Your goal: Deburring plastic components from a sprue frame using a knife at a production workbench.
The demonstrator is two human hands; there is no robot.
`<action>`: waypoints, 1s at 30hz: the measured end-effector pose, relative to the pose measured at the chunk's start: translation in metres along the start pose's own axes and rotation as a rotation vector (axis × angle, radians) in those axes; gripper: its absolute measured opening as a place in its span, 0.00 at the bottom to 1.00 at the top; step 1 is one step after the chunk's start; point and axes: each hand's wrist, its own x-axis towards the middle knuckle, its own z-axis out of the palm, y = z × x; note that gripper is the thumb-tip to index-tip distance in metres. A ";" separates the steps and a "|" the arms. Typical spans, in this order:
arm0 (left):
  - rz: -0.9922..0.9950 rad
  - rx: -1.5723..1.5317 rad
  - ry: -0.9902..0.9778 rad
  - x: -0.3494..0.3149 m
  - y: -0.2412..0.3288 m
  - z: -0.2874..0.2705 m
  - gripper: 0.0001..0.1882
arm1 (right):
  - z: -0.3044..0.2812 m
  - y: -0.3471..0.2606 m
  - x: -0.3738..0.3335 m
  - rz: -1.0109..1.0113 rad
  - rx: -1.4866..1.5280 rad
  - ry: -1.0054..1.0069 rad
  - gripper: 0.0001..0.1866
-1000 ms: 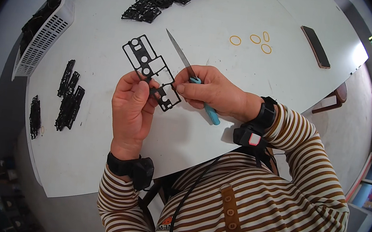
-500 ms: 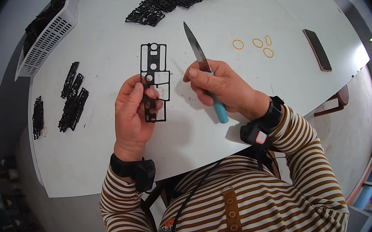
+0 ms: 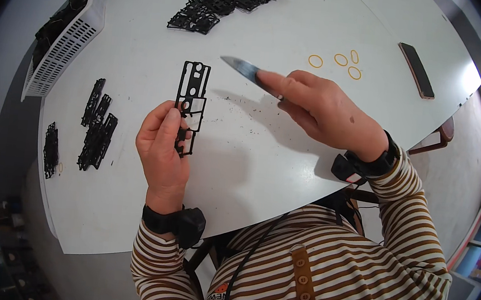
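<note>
Left hand [image 3: 162, 152] pinches the black frame [image 3: 194, 83] (its far end juts beyond the hand).

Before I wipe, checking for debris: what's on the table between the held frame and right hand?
The head view shows dark specks scattered between the held frame and the right hand.
</note>
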 end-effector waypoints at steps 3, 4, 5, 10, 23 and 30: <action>0.040 0.112 0.001 0.000 0.001 -0.001 0.09 | -0.005 -0.006 -0.002 -0.011 -0.223 -0.191 0.29; 0.058 0.155 0.001 -0.001 0.001 0.000 0.08 | -0.005 -0.005 -0.002 -0.008 -0.223 -0.191 0.29; 0.076 0.198 0.001 -0.001 0.001 0.001 0.08 | -0.004 -0.005 -0.002 -0.011 -0.236 -0.211 0.29; 0.113 0.315 -0.065 -0.004 0.000 0.003 0.07 | -0.004 -0.007 0.004 0.017 -0.281 -0.280 0.27; -0.062 0.104 -0.017 0.002 0.003 0.001 0.07 | -0.010 -0.006 0.009 0.004 0.049 -0.283 0.25; -0.045 0.166 -0.004 0.000 0.001 0.006 0.07 | -0.004 0.000 0.008 -0.029 0.259 -0.257 0.25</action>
